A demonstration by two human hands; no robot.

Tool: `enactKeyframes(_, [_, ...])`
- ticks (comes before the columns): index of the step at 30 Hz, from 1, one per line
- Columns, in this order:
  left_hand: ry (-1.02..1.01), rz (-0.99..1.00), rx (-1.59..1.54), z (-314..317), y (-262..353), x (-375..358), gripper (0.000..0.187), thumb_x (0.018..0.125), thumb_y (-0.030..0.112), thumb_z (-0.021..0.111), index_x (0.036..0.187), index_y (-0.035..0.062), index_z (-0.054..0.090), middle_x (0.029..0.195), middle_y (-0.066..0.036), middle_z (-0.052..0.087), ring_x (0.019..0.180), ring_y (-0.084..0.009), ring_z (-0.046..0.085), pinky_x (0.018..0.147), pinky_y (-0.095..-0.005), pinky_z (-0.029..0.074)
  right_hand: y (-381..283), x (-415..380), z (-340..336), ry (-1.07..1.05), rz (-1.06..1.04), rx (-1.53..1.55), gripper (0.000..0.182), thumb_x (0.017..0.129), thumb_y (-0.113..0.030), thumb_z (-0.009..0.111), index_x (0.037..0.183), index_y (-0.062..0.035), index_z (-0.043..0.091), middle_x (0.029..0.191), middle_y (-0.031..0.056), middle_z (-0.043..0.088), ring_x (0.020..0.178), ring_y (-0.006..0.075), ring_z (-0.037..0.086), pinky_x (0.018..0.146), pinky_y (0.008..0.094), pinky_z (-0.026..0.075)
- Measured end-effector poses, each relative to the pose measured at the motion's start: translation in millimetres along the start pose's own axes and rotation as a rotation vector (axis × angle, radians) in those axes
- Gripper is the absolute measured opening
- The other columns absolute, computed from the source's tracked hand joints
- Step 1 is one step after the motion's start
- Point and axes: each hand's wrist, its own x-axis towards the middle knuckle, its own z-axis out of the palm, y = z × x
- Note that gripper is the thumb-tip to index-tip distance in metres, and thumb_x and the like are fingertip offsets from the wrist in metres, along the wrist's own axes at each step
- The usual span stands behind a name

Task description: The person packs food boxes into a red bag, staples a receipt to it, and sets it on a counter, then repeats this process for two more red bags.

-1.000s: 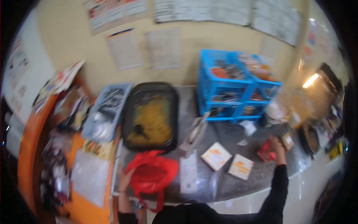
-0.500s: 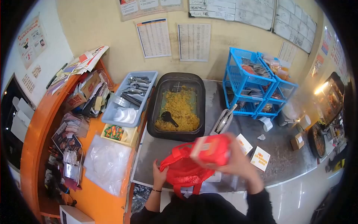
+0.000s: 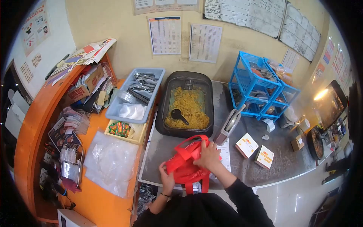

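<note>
A red carry bag (image 3: 180, 172) with loop handles sits at the counter's front edge. My left hand (image 3: 166, 178) is closed on the left side of its rim. My right hand (image 3: 209, 156) reaches over the bag's opening from the right, with its fingers curved round the red box, which is mostly hidden by the hand and the bag. Just beyond the bag is a dark pan (image 3: 162, 126) of yellow rice (image 3: 188, 104), with a black scoop (image 3: 179, 116) in it.
Two white boxes (image 3: 246, 145) and a tape dispenser (image 3: 230, 126) are right of the bag. A printed paper lies under the dispenser. Blue basket racks (image 3: 251, 85) stand behind. To the left are a blue cutlery bin (image 3: 109, 112) and clear plastic bags (image 3: 109, 162).
My right hand has lowered the red box from above the counter into the bag's opening. My left hand stays on the bag. The view has shifted slightly.
</note>
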Motion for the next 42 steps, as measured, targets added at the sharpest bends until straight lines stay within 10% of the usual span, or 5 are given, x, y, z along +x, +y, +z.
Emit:
enactKeyframes(7, [-0.462,0.599,0.262,5.1,67.3,20.1,0.035,0.070,0.010,0.059,0.102,0.0012,0.048,0.093,-0.021,0.053,0.088,-0.0329,0.055,0.074,-0.0360,0.045,-13.6,11.3,-10.2,-0.090,0.092,0.197,0.096,0.049,-0.047,0.073,0.122,-0.0033,0.030,0.114,0.0219,0.039,0.110,0.0373,0.038,0.085,0.0475,0.039])
enactKeyframes(20, [-0.621,0.371,1.391,50.9,-27.2,40.0,0.063,0.067,0.029,0.063,0.117,0.0021,0.037,0.124,-0.022,0.031,0.115,-0.0400,0.032,0.091,-0.0499,0.032,-13.1,27.0,-4.4,-0.005,0.119,0.421,0.095,0.050,-0.049,0.073,0.121,-0.0030,0.030,0.113,0.0254,0.039,0.110,0.0391,0.037,0.087,0.0456,0.037])
enactKeyframes(26, [-1.032,-0.287,1.033,31.5,15.4,79.3,0.048,0.073,0.023,0.055,0.114,0.0001,0.044,0.120,-0.028,0.034,0.108,-0.0400,0.041,0.089,-0.0424,0.037,2.0,28.1,10.3,-0.016,0.145,0.247,0.098,0.048,-0.046,0.074,0.126,-0.0087,0.029,0.119,0.0200,0.035,0.115,0.0337,0.033,0.084,0.0521,0.036])
enactKeyframes(31, [-0.786,0.549,1.212,37.2,-25.3,51.2,0.064,0.076,0.022,0.050,0.129,-0.0003,0.023,0.128,-0.027,0.025,0.117,-0.0370,0.034,0.094,-0.0408,0.035,-4.8,23.0,-6.2,0.087,0.136,0.251,0.097,0.046,-0.044,0.075,0.124,-0.0061,0.032,0.113,0.0193,0.039,0.110,0.0352,0.037,0.084,0.0508,0.037])
enactKeyframes(42, [-0.786,0.230,0.853,44.3,-20.6,55.9,0.085,0.067,0.039,0.065,0.130,0.0010,0.022,0.131,-0.025,0.025,0.120,-0.0352,0.031,0.098,-0.0390,0.028,-7.1,9.5,16.5,-0.020,0.162,0.160,0.097,0.048,-0.046,0.073,0.126,-0.0065,0.030,0.118,0.0202,0.035,0.114,0.0344,0.032,0.084,0.0511,0.036])
